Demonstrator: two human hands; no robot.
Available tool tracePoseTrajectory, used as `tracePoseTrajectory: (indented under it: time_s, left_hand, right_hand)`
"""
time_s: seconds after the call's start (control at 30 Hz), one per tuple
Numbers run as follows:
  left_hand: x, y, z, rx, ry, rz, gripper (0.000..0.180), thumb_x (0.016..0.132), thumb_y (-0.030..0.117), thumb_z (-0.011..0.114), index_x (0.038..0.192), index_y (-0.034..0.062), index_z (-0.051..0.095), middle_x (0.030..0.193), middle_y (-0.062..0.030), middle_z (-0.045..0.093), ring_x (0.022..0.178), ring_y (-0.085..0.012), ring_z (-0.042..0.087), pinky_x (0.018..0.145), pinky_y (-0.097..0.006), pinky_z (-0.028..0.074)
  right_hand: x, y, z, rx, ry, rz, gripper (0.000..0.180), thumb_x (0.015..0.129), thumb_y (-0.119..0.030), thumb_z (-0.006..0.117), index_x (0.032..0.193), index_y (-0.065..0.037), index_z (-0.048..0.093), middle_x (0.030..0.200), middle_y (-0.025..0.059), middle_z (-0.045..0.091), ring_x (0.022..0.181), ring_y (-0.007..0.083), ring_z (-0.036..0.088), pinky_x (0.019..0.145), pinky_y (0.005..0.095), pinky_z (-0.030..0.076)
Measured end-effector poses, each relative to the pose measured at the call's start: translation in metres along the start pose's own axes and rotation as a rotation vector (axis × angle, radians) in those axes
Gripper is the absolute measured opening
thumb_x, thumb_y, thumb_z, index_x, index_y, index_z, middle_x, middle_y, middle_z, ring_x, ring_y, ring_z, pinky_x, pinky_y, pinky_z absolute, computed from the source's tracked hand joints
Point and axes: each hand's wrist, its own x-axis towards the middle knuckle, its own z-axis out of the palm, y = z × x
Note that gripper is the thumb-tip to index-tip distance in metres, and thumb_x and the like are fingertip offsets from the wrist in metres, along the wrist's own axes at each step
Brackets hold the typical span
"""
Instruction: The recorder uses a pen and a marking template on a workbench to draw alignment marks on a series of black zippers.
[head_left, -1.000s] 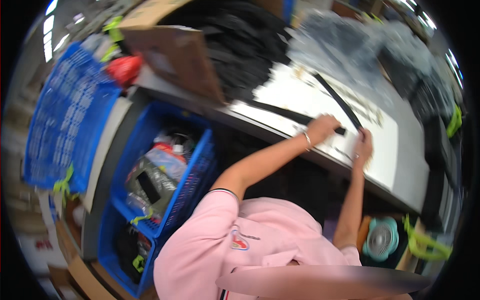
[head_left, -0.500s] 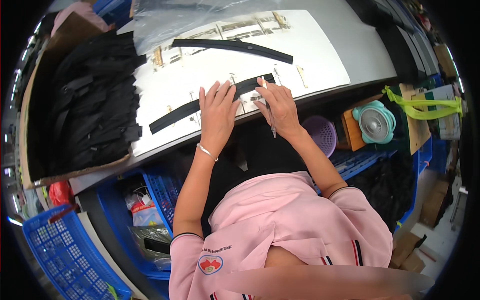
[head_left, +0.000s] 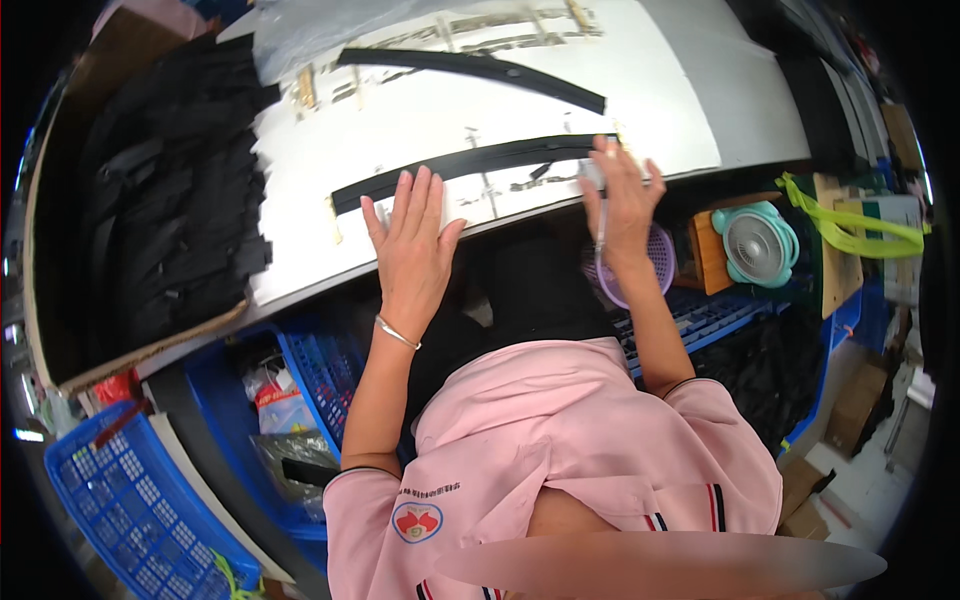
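A long black strip, apparently fabric, lies slightly bowed across a marked white board. My left hand rests flat with fingers spread, its fingertips at the strip's near edge toward the left end. My right hand is by the strip's right end, fingertips near it and slightly blurred. A slim pen-like tool is held in that hand, pointing back toward me. A small black piece sits just below the strip. Farther back, a second black strip slants across the board.
A cardboard box full of black strips stands at left. Clear plastic film covers the board's back. Right of my lap are a purple basket and a teal fan. Blue crates stand below the table.
My right hand has moved right, still with the pen-like tool. My left hand has drawn back toward me and slightly left. The near strip now lies straighter, farther right, and its whole length shows more.
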Motion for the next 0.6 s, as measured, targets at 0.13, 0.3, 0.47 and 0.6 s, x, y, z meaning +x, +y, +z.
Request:
tracePoseTrajectory:
  time_s: [0.13,0.3,0.47,0.6]
  left_hand:
    - [-0.003,-0.006,-0.009,-0.007,0.092,-0.109,0.065,0.097,0.035,0.069,0.150,0.0033,0.050,0.155,-0.0134,0.050,0.149,-0.0306,0.040,0.125,-0.060,0.009]
    - [-0.015,-0.024,-0.013,-0.039,0.007,-0.175,0.069,0.096,0.036,0.071,0.152,0.0045,0.047,0.159,-0.0167,0.044,0.151,-0.0325,0.035,0.122,-0.067,0.004]
    - [-0.029,-0.023,-0.016,0.059,0.039,-0.251,0.070,0.097,0.039,0.068,0.154,0.0053,0.046,0.159,-0.0136,0.045,0.152,-0.0297,0.034,0.121,-0.067,0.003]
    - [-0.033,-0.030,-0.018,0.044,0.054,-0.260,0.072,0.096,0.042,0.068,0.154,0.0057,0.046,0.160,-0.0119,0.045,0.152,-0.0292,0.035,0.122,-0.066,0.003]
  right_hand:
    - [-0.002,0.016,-0.003,-0.050,0.015,-0.001,0.033,0.090,-0.012,0.076,0.121,-0.008,0.066,0.132,0.0065,0.070,0.127,0.0223,0.062,0.117,0.0490,0.026]
    - [-0.001,0.018,-0.001,-0.031,0.035,-0.049,0.030,0.092,-0.009,0.075,0.120,-0.008,0.067,0.129,0.0062,0.071,0.126,0.0228,0.063,0.117,0.0479,0.030]
    - [0.001,0.020,-0.002,-0.036,0.028,-0.074,0.029,0.092,-0.007,0.074,0.121,-0.007,0.067,0.130,0.0051,0.071,0.125,0.0232,0.063,0.116,0.0468,0.034]
    - [0.014,0.011,-0.013,0.061,0.009,-0.006,0.033,0.092,-0.003,0.071,0.125,-0.006,0.067,0.132,0.0072,0.070,0.124,0.0268,0.063,0.114,0.0458,0.037]
